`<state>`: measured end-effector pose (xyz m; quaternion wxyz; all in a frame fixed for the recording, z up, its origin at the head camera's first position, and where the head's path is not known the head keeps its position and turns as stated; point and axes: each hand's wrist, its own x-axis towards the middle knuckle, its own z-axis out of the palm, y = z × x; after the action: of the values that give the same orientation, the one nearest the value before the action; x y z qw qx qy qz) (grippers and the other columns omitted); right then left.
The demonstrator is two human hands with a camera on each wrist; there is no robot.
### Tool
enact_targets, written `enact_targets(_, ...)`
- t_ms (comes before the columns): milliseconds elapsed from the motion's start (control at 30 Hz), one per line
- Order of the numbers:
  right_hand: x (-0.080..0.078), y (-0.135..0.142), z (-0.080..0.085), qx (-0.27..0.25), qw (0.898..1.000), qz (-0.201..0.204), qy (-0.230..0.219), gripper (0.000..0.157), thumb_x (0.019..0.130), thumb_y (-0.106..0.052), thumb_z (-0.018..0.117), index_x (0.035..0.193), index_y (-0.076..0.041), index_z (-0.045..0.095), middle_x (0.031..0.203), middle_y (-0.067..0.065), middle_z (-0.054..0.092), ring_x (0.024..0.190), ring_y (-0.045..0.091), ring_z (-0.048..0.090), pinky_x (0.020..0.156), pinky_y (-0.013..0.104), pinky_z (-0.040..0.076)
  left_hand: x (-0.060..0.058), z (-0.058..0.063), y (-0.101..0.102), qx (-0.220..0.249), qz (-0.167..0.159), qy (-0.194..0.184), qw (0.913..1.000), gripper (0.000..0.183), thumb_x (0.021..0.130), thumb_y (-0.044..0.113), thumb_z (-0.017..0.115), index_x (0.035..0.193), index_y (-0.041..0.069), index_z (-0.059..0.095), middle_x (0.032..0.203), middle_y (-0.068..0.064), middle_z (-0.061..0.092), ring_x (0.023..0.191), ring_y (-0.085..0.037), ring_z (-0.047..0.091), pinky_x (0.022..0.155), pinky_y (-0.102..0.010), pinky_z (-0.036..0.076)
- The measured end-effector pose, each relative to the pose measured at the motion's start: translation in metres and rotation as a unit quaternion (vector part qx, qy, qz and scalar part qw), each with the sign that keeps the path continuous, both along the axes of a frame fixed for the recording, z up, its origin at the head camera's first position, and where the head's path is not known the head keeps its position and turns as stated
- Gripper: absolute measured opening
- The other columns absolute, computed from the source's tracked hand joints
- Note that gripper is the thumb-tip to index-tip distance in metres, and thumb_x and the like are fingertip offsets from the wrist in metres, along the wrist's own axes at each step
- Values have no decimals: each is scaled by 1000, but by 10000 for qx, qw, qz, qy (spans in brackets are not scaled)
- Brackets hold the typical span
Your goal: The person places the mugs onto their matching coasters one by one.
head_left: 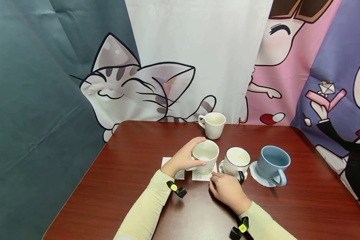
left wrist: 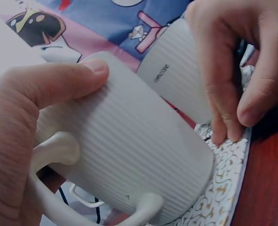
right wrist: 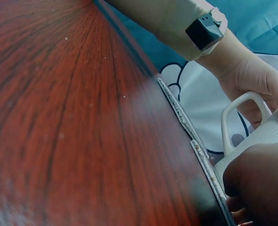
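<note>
My left hand (head_left: 185, 156) grips a white ribbed mug (head_left: 209, 161), thumb on the near side and fingers around the far side. The mug's handle (left wrist: 59, 200) points left, under the palm. Beneath the mug lies a square patterned coaster (head_left: 199, 177); the base looks to be on it. At the coaster's front right corner is my right hand (head_left: 227, 191), fingers bent downward. Its fingertips (left wrist: 233, 134) are at the coaster's edge and seem to pinch it. Just behind that hand stands a black-rimmed white mug (head_left: 237, 158) with a black handle.
Another square coaster (head_left: 180, 174) lies to the left, partly under my left forearm. A blue mug (head_left: 273, 163) stands on a round coaster (head_left: 259, 178) at the right. One more white mug (head_left: 214, 125) is near the far edge of the brown table (head_left: 138, 150), before a printed cloth.
</note>
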<state>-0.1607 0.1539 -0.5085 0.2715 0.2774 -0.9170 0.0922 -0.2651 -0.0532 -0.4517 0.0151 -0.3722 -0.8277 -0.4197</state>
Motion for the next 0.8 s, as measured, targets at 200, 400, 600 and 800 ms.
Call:
enact_targets(200, 0, 1, 1, 42, 10000, -20, -66, 10, 77, -12, 77, 72, -13, 69, 92, 3, 76, 72, 22, 71, 58, 41, 55, 12, 6, 7, -559, 567, 301, 9964, 91, 78, 36, 87, 152, 12, 41, 157, -4, 40, 140, -17, 42, 113, -36, 38)
enact_targets(400, 1, 1, 3, 19, 10000, -29, -32, 16, 76, -7, 77, 69, -14, 65, 91, 1, 75, 68, 22, 70, 56, 40, 54, 24, 15, 14, -918, 1059, 463, 9890, 92, 78, 45, 85, 151, 13, 41, 153, -6, 42, 136, -22, 45, 107, -39, 44)
enact_targets(600, 2, 2, 4, 16, 10000, -10, -3, 17, 76, -6, 76, 68, -14, 64, 91, 2, 75, 67, 23, 70, 55, 40, 53, 22, 19, 14, -927, 870, 264, 9915, 101, 77, 46, 86, 157, 13, 34, 152, -8, 40, 135, -24, 44, 105, -41, 45)
enact_targets(800, 0, 0, 2, 24, 10000, 38, 56, 19, 76, -5, 76, 67, -14, 61, 82, -2, 71, 63, 22, 66, 52, 41, 51, -1, 15, 4, -596, -92, -31, 9982, 104, 72, 34, 93, 157, 19, 35, 155, -1, 38, 138, -15, 39, 109, -37, 40)
